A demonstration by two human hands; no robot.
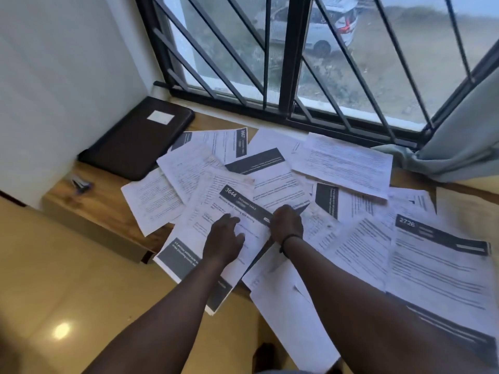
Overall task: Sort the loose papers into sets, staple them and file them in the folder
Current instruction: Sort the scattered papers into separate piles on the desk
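Several loose printed papers lie scattered and overlapping across a wooden table under a window. One sheet with a dark header reading 3644 lies in the middle. My left hand rests on that sheet with its fingers spread. My right hand grips the sheet's right edge, fingers curled down over it. A dark folder with a white label lies closed at the back left. A small stapler sits on the table at the far left.
A barred window runs along the table's back edge. A grey curtain hangs at the right and pools on the table. A white wall closes the left side. Some sheets overhang the front edge above a tiled floor.
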